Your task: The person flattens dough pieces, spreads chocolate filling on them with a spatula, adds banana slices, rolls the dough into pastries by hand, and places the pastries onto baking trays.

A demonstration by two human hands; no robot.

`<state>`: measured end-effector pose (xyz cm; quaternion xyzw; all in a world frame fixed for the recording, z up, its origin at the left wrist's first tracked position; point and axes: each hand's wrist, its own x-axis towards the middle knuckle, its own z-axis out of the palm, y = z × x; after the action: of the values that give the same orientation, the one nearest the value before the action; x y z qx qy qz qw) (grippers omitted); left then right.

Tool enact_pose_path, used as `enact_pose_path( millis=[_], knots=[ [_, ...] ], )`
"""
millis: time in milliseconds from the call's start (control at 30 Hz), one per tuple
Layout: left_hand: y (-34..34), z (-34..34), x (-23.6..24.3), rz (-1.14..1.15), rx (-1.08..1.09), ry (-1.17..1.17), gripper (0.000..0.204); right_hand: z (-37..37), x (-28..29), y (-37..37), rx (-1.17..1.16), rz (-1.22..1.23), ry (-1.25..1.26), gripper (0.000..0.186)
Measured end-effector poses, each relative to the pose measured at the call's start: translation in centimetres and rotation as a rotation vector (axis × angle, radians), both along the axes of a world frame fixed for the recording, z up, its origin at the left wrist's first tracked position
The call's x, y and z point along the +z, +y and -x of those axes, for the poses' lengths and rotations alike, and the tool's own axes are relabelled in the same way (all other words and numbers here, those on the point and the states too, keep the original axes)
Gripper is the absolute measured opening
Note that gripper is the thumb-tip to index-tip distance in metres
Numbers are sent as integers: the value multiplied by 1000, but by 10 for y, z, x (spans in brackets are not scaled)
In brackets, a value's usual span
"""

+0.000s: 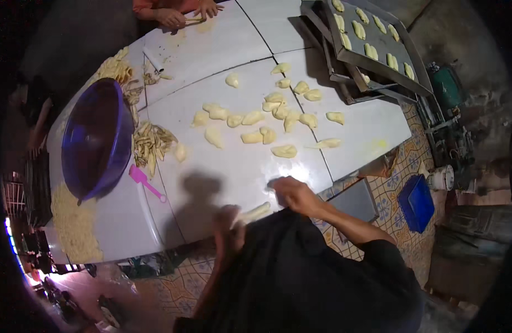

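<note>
At the table's near edge lies a pale, flattened strip of dough [255, 213]. My left hand [229, 228] is at its left end, fingers bent round that end. My right hand [296, 194] hovers beyond the strip's right end, apart from it; its fingertips are blurred, so I cannot make out whether they hold anything. Farther in, several lumps of pale yellow dough [253, 117] lie scattered over the white table [184, 100]. The nearest to my right hand is an oval dough piece [284, 151].
On the left stand a big purple basin [125, 133], a heap of yellowish-brown strips [151, 143] and a pink scraper [147, 183]. A tray of shaped dough [372, 33] rests tilted at the far right. Across the table, another person's hands [184, 15] work. A blue crate [416, 203] sits on the floor.
</note>
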<state>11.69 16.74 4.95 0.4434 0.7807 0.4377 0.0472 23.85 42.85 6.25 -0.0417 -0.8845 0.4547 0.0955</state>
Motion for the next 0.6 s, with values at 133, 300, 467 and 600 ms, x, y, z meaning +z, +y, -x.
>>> enact_pose_path(
  millis=[133,300,467,600],
  knots=[
    [19,-26,15,3,257,-607,45,46,10,23,-612,-422,53,31],
    [26,-11,22,82,359,-711,37,66,20,9,-353,128,-96,28],
    [56,2,15,-287,212,-896,36,62,33,-37,-8,262,51,29],
    [65,27,-26,-63,292,-263,44,83,16,-43,-66,141,-32,33]
  ],
)
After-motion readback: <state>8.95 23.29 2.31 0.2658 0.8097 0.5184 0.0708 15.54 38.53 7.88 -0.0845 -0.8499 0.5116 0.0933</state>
